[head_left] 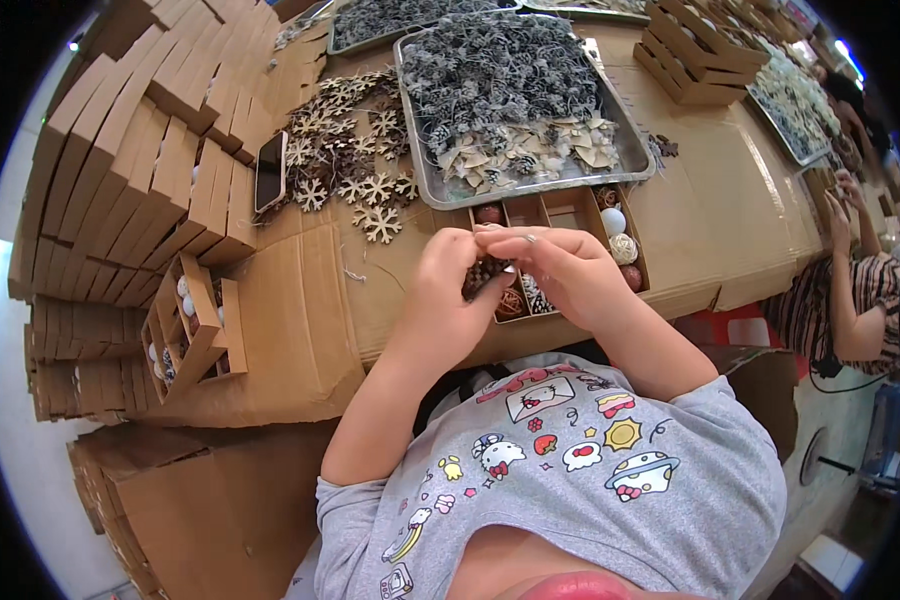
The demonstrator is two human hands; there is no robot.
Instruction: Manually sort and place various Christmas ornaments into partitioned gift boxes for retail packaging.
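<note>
Left hand [448,293] gripped one cone [481,277] above one box [567,213]. My right hand [578,275] curled beside it; couldn't tell if gripping. One phone [270,171] lay left of one big tray [638,150].

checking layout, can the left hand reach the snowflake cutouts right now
Likely yes: the snowflake cutouts lie beyond and left of the left hand, with nothing bulky between, though it seems occupied over the divided box.

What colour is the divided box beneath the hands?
Cardboard brown; the box shows best in the head view.
</note>
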